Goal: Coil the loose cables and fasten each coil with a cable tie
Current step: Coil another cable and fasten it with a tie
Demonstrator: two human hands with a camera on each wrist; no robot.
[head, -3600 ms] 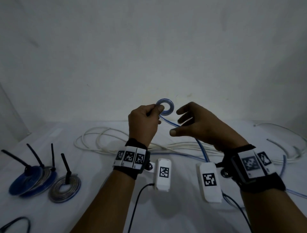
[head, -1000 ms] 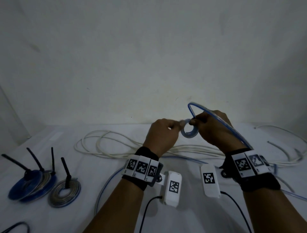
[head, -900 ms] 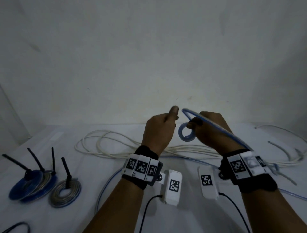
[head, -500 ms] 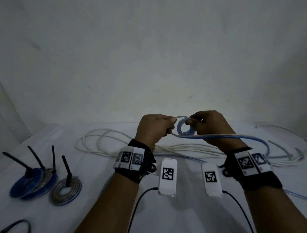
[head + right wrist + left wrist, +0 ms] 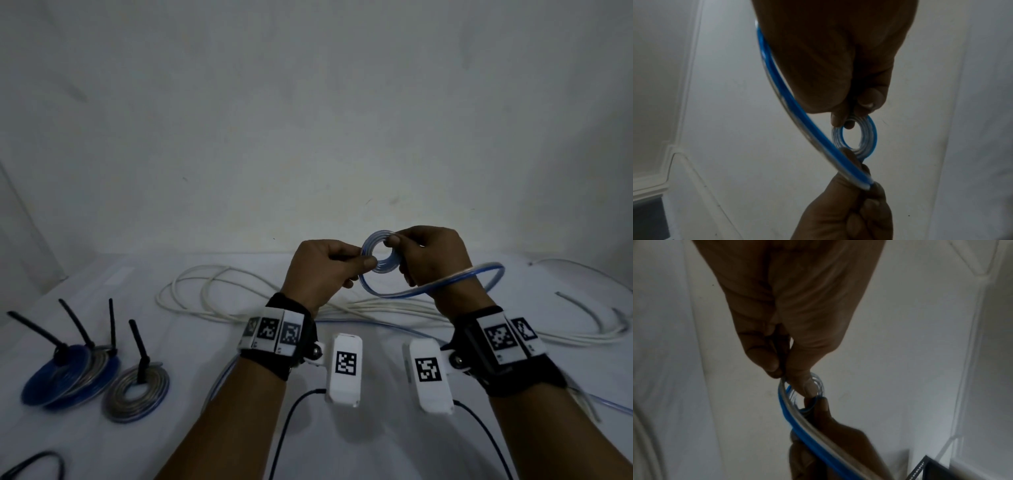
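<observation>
I hold a small flat coil of blue-and-clear cable (image 5: 386, 270) upright above the table, between both hands. My left hand (image 5: 368, 262) pinches its left edge with thumb and forefinger; the same pinch shows on the coil (image 5: 819, 382) in the left wrist view. My right hand (image 5: 394, 241) pinches the coil's upper right rim (image 5: 869, 142). The loose run of cable (image 5: 445, 284) leaves the bottom of the coil, swings in a wide loop under my right hand and passes behind that wrist. In the right wrist view it crosses the loose run (image 5: 785, 100) diagonally.
Several finished coils (image 5: 137, 387), each with an upright black cable tie (image 5: 138, 346), lie at the left. A loose white cable (image 5: 239, 294) sprawls across the table behind my hands. More loose cable (image 5: 589, 308) lies at the right. A black loop (image 5: 37, 467) shows at the bottom left.
The loose loop has swung from above my right hand, over it, to hang below it. My right hand keeps its pinch on the coil, and my left hand has taken hold again.
</observation>
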